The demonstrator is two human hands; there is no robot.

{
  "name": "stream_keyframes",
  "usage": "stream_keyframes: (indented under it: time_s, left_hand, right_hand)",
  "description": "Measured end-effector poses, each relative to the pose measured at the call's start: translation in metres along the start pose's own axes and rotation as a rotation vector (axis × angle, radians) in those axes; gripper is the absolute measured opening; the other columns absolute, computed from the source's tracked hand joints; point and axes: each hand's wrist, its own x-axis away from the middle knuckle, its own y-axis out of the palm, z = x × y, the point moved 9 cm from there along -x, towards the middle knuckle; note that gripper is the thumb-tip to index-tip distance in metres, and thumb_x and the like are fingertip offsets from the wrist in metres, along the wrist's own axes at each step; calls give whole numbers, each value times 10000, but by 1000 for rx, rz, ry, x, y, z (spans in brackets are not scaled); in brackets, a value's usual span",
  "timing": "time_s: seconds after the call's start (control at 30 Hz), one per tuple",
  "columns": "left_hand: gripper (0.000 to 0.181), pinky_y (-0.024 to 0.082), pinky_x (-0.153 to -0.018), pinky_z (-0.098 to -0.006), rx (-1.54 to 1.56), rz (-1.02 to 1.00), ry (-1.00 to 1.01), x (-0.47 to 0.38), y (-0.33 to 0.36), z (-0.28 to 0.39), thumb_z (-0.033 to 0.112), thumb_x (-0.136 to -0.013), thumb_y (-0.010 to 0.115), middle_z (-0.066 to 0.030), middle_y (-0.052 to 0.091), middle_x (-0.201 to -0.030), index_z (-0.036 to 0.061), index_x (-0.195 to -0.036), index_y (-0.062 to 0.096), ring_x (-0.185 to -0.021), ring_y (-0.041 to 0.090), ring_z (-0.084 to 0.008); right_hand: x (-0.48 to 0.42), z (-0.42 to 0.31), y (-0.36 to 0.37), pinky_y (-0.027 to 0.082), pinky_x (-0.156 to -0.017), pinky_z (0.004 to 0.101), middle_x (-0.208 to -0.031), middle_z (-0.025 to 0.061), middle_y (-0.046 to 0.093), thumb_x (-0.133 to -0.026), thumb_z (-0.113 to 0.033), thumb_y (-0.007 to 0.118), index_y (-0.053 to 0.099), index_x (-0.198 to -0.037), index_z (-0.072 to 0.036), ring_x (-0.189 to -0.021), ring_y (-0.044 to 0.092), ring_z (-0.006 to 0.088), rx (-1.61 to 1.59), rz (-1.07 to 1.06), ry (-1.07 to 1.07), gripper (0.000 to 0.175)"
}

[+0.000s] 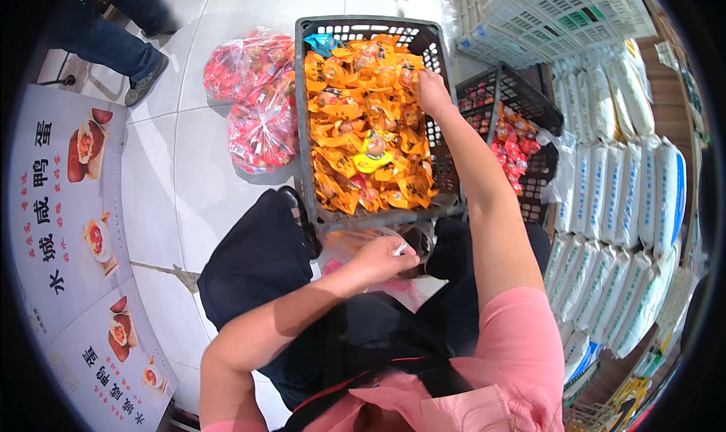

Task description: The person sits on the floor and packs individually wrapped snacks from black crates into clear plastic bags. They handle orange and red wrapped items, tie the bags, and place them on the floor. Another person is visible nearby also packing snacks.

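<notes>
Before me stands a black plastic crate (375,22) filled with orange-wrapped, egg-like packets (363,103). A yellow-wrapped one (373,153) lies on top, and a blue wrapper (321,43) sits in the far left corner. My right hand (435,94) reaches inside the crate's right wall, against the packets there. Its fingertips are hidden, so whether it grips one is unclear. Between my knees, my left hand (383,257) pinches the gathered edge of a clear plastic bag (346,240). The bag's mouth lies below the crate's near edge; its contents are mostly hidden.
Clear bags of red-wrapped packets (264,128) rest on the tiled floor, left of the crate. To the right stand another black crate with red packets (513,148), stacked white crates (550,21) and piled white sacks (618,194). A person's legs (122,49) are at far left, beyond printed boards (74,205).
</notes>
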Motion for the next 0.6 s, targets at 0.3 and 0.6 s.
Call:
stream_keyframes:
  time_s: [0.3,0.6]
  left_hand:
    - [354,517,-732,-351,-275,147,97,-20,-16,7,317,-841,651,-150,686,-851,10,-1015,631,-748,675,-242]
    - [421,503,-773,-386,-383,121,41,-16,-5,9,376,-825,647,-168,684,-849,15,-1040,632,-847,666,-310]
  right_hand:
    - [5,-17,13,396,-913,372,-963,70,642,-807,-353,610,647,-967,-76,-998,555,242,469,-155,-206,322]
    - [105,-86,-8,504,-788,368,-943,114,688,-737,-573,727,659,-1115,-39,-874,643,226,-660,-1099,-196,657]
